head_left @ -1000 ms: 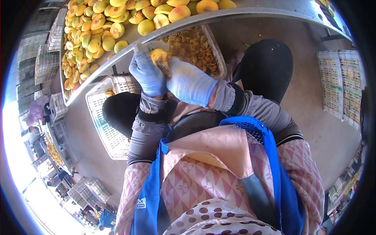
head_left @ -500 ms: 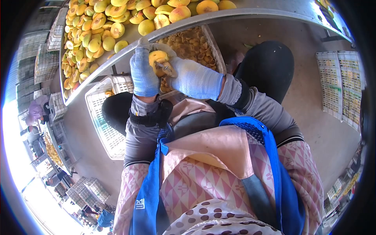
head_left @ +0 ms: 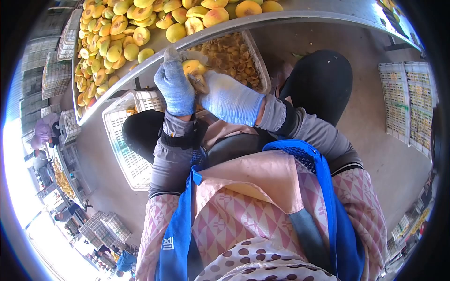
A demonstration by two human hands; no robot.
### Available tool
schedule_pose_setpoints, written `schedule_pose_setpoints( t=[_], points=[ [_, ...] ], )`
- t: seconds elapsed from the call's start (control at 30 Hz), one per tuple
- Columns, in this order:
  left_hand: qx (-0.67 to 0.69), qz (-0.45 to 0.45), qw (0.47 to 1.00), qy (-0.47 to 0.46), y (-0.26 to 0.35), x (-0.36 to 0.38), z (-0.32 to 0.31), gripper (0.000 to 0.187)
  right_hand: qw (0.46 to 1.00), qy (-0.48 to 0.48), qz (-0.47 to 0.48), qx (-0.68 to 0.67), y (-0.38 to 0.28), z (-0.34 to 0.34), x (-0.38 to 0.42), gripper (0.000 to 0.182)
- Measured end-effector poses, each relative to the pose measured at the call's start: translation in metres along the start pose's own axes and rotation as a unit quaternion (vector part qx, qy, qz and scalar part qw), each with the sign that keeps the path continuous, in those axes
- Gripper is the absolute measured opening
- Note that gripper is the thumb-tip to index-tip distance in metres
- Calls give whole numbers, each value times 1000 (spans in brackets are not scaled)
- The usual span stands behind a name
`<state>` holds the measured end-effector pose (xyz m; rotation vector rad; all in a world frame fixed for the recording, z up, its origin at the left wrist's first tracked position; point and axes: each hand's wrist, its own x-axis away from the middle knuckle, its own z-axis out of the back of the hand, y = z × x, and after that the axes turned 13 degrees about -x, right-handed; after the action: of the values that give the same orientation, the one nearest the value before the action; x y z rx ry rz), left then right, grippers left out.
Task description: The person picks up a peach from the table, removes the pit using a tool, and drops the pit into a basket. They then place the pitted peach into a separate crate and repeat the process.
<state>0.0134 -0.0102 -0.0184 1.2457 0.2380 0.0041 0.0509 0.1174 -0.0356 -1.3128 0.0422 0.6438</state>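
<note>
A yellow peach half (head_left: 193,67) is held between my two gloved hands, just under the front rim of the fruit table. My right hand (head_left: 232,96) wraps round it from the right, with fingers over the far side and a brown-stained thumb at the near side. My left hand (head_left: 176,84) is closed in a fist against the peach half's left side, thumb pointing up. What sits inside that fist is hidden. Beneath the hands stands a crate (head_left: 258,63) of brownish fruit pieces (head_left: 229,58).
Many halved peaches (head_left: 112,47) lie on the metal-rimmed table (head_left: 304,15). A white plastic crate (head_left: 124,150) is on the floor by my left knee. Stacked crates (head_left: 405,100) stand at the right. Other people (head_left: 44,129) are at the far left.
The peach half has tipped and shows less of its face. My left hand has rolled slightly inward to the right. A bit of metal seen at the peach half earlier is now hidden.
</note>
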Motion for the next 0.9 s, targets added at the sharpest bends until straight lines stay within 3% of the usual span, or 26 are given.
schedule_pose_setpoints(
  t=[0.1, 0.17, 0.2, 0.3, 0.47, 0.6, 0.67, 0.73, 0.8, 0.83, 0.87, 0.9],
  points=[
    [-44, -29, 999, 10, 3, 1, -1, 52, 985, -85, 73, 131, 20, -10, -2, 34],
    [-59, -47, 997, -18, 11, -1, 1, 52, 983, -100, 63, 140, 20, -6, 1, 31],
    [-3, -10, 999, -43, 7, -3, 3, 53, 982, -108, 59, 144, 15, -3, 1, 30],
    [107, 74, 986, -102, -4, -10, 7, 54, 975, -45, -218, -1, -6, 8, 0, 17],
    [101, 87, 984, -115, 4, -7, 9, 58, 987, -85, -125, 62, 16, 1, 7, 20],
    [119, 82, 982, -118, -1, -4, 11, 63, 991, -32, -90, -96, 3, 5, -1, 19],
    [109, 78, 983, -122, 4, -4, 12, 65, 982, -93, -120, -110, 7, 5, -3, 18],
    [96, 75, 985, -123, 8, -3, 13, 66, 950, -137, -224, -168, -4, 12, -8, 18],
    [98, 66, 985, -129, 8, -4, 13, 65, 867, -155, -394, -264, -25, 28, -17, 18],
    [107, 58, 984, -133, 6, -5, 13, 64, 946, -162, -237, -148, -15, 24, -13, 18],
    [116, 51, 982, -138, 3, -5, 13, 62, 984, -163, -70, -25, 4, 16, -6, 18],
    [99, 46, 985, -135, 1, -6, 13, 60, 978, -157, 99, 98, 9, 13, -4, 18]
  ],
)
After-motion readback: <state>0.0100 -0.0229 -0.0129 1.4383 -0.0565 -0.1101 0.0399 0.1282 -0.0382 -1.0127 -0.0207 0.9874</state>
